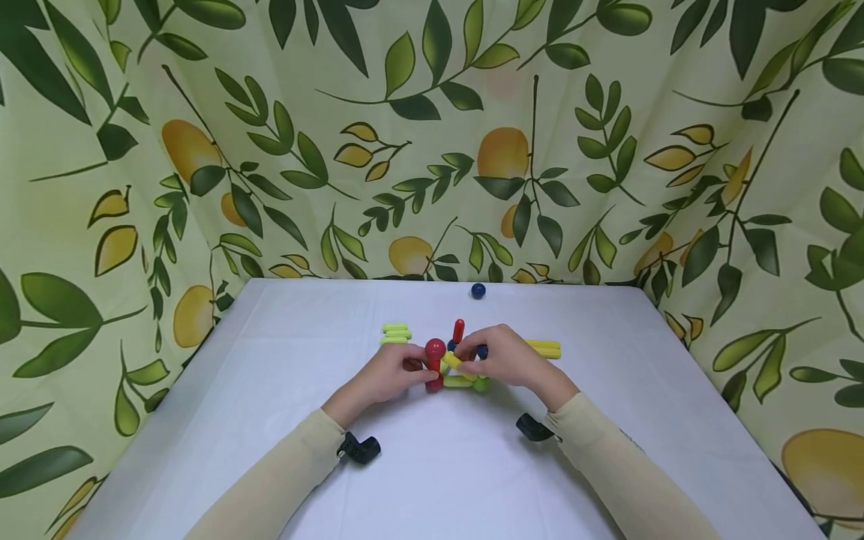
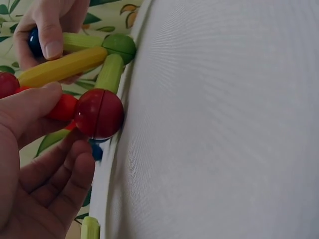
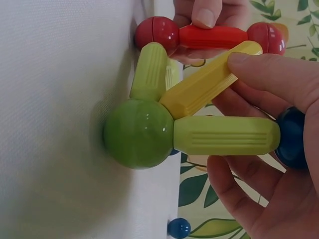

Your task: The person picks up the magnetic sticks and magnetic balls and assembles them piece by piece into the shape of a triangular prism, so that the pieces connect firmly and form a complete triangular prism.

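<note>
My left hand (image 1: 386,373) pinches an upright red rod (image 3: 212,38) between thumb and fingers. A red ball (image 3: 267,38) caps its top, and another red ball (image 2: 99,113) is at its foot, on the cloth. With thumb and fingers my right hand (image 1: 505,355) holds a slanting yellow rod (image 3: 208,79) near its upper end. Its lower end meets a green ball (image 3: 139,133); its upper end is close to the top red ball. From the green ball a light green rod (image 3: 227,135) stands up to a blue ball (image 3: 292,137) beside my right palm.
Behind the frame a red rod (image 1: 459,331) stands upright on a blue ball (image 1: 451,346). Light green rods (image 1: 395,331) lie behind my left hand, yellow rods (image 1: 545,349) right of my right hand. A loose blue ball (image 1: 478,291) sits near the table's far edge.
</note>
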Motion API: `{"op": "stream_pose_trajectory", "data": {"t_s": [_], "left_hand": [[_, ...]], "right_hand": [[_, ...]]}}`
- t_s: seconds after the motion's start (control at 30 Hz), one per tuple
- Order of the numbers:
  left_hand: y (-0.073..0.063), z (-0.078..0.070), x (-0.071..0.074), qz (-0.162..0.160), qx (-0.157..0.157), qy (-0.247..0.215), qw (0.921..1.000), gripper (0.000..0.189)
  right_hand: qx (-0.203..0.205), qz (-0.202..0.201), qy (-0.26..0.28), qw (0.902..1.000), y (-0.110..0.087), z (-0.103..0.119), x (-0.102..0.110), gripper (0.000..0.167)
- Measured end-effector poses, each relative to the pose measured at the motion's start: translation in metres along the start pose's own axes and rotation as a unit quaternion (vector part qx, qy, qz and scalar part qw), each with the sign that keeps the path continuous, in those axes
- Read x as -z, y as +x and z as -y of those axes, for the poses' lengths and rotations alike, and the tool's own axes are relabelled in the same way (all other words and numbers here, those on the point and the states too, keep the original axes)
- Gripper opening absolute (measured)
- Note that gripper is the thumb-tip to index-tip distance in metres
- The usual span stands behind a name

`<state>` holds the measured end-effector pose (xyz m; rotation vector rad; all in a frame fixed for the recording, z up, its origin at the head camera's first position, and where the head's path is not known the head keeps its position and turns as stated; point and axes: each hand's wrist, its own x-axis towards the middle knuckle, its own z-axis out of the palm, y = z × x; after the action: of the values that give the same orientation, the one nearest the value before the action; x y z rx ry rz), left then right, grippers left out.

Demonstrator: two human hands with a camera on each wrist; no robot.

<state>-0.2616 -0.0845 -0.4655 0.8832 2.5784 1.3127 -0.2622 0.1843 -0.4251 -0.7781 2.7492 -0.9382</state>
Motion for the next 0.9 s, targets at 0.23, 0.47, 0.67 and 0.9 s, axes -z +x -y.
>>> {"op": "stream_pose_trajectory", "data": {"t_s": [0.23, 0.47, 0.67, 0.9], "left_hand": [[0.0006, -0.0012, -0.0020, 0.003, 0.010, 0.015, 0.9998, 0.011], [0.0006, 0.0002, -0.0036, 0.004, 0.016, 0.016, 0.9997, 0.011], [0.0008, 0.0018, -0.0043, 0.003, 0.009, 0.007, 0.9999, 0.010], [0.0011, 0.0072, -0.0052, 0.027, 0.006, 0.016, 0.9995, 0.024]], "right_hand": [[0.005, -0.002, -0.004, 1.0000, 0.0000, -0.0018, -0.0002, 0.020], [-0.002, -0.006, -0.004, 1.0000, -0.0002, -0.0010, -0.0023, 0.017], [-0.008, -0.009, -0.005, 0.9999, 0.0004, -0.0001, -0.0033, 0.017], [-0.009, -0.005, -0.002, 0.9999, 0.0007, 0.0017, -0.0014, 0.018]]}}
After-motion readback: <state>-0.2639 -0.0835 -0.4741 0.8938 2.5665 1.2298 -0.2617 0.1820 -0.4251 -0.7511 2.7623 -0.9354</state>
